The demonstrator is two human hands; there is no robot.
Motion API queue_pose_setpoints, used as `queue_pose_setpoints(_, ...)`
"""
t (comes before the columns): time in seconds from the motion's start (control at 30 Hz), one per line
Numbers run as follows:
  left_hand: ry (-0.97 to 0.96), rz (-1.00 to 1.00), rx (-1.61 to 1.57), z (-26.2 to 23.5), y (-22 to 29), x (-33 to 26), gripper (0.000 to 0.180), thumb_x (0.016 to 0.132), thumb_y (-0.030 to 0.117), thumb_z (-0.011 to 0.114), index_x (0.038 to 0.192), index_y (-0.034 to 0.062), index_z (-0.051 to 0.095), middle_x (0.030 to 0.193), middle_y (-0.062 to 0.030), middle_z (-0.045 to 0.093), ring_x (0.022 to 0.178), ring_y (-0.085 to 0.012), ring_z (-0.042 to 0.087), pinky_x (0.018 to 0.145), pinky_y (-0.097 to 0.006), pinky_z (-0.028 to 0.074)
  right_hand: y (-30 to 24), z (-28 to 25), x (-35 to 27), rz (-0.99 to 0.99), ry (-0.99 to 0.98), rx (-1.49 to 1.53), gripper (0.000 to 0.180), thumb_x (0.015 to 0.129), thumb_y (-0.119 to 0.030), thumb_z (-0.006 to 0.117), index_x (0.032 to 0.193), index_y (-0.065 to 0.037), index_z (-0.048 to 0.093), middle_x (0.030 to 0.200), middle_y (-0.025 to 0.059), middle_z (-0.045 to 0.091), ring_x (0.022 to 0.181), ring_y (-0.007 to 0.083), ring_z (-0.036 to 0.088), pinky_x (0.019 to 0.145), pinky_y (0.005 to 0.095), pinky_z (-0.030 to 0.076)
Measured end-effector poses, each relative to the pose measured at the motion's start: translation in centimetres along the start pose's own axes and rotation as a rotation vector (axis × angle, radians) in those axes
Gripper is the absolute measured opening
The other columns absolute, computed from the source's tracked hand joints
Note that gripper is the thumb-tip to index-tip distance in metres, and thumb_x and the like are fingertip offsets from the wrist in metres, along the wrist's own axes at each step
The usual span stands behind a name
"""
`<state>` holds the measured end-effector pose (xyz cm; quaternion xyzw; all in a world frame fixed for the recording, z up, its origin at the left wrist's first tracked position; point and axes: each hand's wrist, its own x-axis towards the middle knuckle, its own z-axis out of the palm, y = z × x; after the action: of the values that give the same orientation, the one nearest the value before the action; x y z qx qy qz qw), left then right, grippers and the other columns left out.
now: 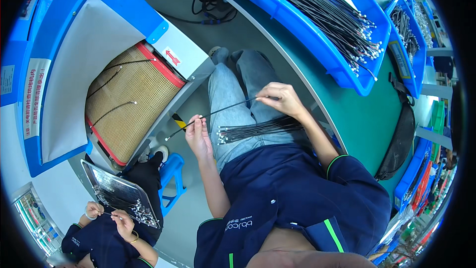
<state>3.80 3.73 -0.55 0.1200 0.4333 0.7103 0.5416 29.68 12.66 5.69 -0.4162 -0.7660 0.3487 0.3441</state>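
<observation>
A thin black cable (225,109) with small pale connector ends is stretched between my two hands above my lap. My left hand (199,138) pinches it near its lower-left end, whose tip sticks out past the fingers. The other end is pinched in the fingertips of my right hand (281,98). Across my thighs lies a bundle of black cables (260,130), their white connectors gathered on the left side. My right forearm passes over the right part of the bundle and hides it.
On the left, a conveyor belt (136,104) with three loose cables runs out of a blue-and-white machine (106,25). Blue bins (364,87) of cables line the green table (364,124) at right. At lower left, a co-worker handles a cable beside a metal tray (89,169) near a blue stool (171,174).
</observation>
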Motion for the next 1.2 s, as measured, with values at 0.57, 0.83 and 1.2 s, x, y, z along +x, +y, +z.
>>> queue_pose_setpoints(0.57,-0.014,-0.019,0.007,0.0,0.2,0.3,0.017,0.09,0.003,0.059,0.105,-0.0038,0.061,0.099,-0.0114,0.064,0.085,-0.0137,0.063,0.079,-0.022,0.053,0.9,-0.6,0.1,-0.092,-0.095,-0.018,0.009,0.072,-0.007,0.073,0.078,-0.004,0.066,0.076,0.0052,0.065,0.072,0.0214,0.063,0.064,0.032,0.05)
queue_pose_setpoints(0.83,-0.022,-0.032,0.018,0.1,0.3,0.4,0.016,0.09,0.003,0.06,0.104,-0.0038,0.062,0.099,-0.0109,0.064,0.085,-0.0135,0.063,0.079,-0.022,0.052,0.6,-1.2,0.4,-0.031,-0.133,0.019,0.016,0.073,-0.013,0.075,0.086,-0.005,0.069,0.089,0.0063,0.065,0.083,0.0215,0.062,0.072,0.0328,0.05)
queue_pose_setpoints(1.2,-0.061,-0.092,0.035,1.9,0.4,1.1,0.018,0.089,0.004,0.062,0.106,-0.0027,0.062,0.095,-0.0089,0.066,0.085,-0.0137,0.064,0.078,-0.022,0.053,-2.9,0.3,4.4,-0.096,-0.314,-0.22,0.016,0.074,-0.02,0.073,0.079,-0.006,0.07,0.093,0.0021,0.062,0.094,0.0209,0.055,0.085,0.0336,0.046)
